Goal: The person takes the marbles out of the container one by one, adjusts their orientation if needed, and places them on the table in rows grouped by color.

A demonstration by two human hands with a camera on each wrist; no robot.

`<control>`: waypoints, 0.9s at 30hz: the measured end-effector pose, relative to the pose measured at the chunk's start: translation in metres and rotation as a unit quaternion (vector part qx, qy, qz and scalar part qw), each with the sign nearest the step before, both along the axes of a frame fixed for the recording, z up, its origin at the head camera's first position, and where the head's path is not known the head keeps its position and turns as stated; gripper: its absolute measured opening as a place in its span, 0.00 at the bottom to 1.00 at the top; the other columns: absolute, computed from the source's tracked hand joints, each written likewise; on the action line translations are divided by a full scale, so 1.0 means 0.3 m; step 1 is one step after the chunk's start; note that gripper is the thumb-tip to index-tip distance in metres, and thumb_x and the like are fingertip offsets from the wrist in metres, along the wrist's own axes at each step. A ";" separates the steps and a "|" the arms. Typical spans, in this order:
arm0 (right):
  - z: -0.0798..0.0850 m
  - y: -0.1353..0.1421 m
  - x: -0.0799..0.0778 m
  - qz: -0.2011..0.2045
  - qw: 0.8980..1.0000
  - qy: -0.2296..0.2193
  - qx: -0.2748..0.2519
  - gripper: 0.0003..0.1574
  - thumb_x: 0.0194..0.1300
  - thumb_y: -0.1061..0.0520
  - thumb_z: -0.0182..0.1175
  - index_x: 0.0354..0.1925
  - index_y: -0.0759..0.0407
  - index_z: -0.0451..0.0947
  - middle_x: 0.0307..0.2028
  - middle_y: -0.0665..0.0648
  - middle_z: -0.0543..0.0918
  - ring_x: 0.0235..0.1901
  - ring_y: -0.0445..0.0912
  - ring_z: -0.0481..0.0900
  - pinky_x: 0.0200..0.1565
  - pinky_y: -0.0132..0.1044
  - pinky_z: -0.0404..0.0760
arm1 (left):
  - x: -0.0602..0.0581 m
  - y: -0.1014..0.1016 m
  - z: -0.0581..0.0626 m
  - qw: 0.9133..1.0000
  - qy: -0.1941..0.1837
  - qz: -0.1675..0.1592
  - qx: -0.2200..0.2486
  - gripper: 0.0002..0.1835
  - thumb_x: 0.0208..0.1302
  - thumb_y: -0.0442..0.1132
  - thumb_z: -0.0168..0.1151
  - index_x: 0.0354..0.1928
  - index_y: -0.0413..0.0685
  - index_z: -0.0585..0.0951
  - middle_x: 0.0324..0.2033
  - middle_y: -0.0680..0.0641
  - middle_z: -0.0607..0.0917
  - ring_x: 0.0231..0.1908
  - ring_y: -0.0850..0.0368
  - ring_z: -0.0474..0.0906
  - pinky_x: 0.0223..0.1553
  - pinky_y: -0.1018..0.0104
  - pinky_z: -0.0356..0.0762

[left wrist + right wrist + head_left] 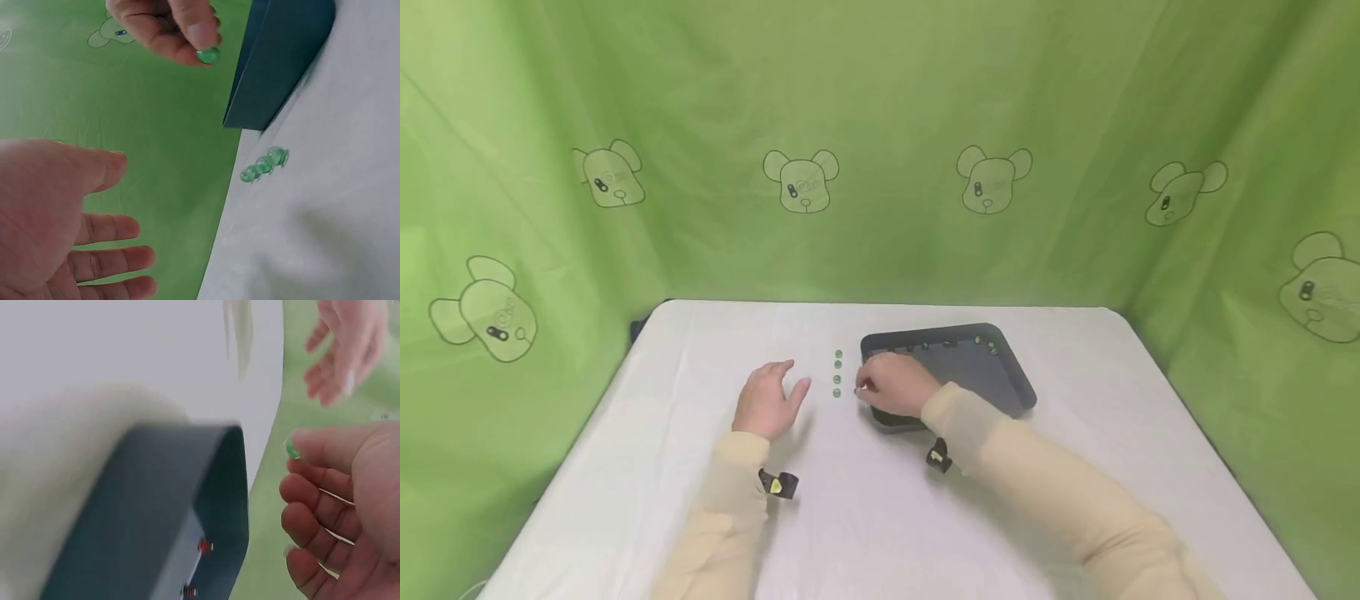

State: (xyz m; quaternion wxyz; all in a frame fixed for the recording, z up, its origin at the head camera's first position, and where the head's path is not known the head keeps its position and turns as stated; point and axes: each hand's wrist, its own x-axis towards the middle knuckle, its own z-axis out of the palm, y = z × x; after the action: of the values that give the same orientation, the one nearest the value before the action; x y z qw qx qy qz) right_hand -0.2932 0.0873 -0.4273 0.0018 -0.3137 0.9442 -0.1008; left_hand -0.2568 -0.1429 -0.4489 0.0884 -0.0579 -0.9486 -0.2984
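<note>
Marble [209, 56], round, translucent green, pinched in bare right hand [897, 384] at nine o'clock edge of dark grey rectangular tray [977, 371], I see four matching marbles [837, 379] farther toward nine, left hand [766, 402] beyond, fingers apart

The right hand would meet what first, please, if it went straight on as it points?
The right hand would probably meet the nearest green marble in the row first, but it looks raised above the table, so it might pass over.
</note>
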 end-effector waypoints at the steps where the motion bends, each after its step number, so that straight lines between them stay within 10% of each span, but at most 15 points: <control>1: -0.005 -0.018 0.008 0.009 1.000 0.010 0.009 0.08 0.63 0.50 0.63 0.39 0.49 0.86 0.31 0.43 0.84 0.30 0.36 0.77 0.38 0.31 0.78 | -0.001 -0.004 0.002 1.000 -0.002 0.003 0.002 0.28 0.69 0.53 0.54 0.61 0.38 0.73 0.60 0.36 0.75 0.62 0.39 0.68 0.64 0.47 0.63; 14: -0.089 -0.173 0.058 -0.029 0.989 0.083 0.115 0.07 0.60 0.51 0.65 0.28 0.50 0.85 0.22 0.46 0.83 0.21 0.39 0.75 0.30 0.35 0.77 | 0.004 -0.022 0.014 1.000 0.005 0.009 0.011 0.27 0.69 0.52 0.56 0.58 0.38 0.76 0.57 0.36 0.77 0.60 0.39 0.70 0.62 0.47 0.65; 27: -0.146 -0.232 0.058 -0.086 0.978 0.097 0.162 0.10 0.63 0.48 0.62 0.32 0.51 0.86 0.24 0.50 0.84 0.23 0.43 0.76 0.44 0.45 0.75 | 0.006 -0.017 0.014 1.000 0.005 0.009 0.016 0.25 0.68 0.51 0.57 0.57 0.38 0.78 0.56 0.36 0.78 0.60 0.39 0.70 0.62 0.46 0.66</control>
State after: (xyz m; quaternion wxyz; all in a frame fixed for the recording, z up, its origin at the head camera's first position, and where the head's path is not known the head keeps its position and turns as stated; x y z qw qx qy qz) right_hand -0.2759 0.0178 -0.4711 -0.0481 -0.2349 0.9671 0.0850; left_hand -0.2551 -0.1480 -0.4446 0.0969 -0.0493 -0.9438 -0.3121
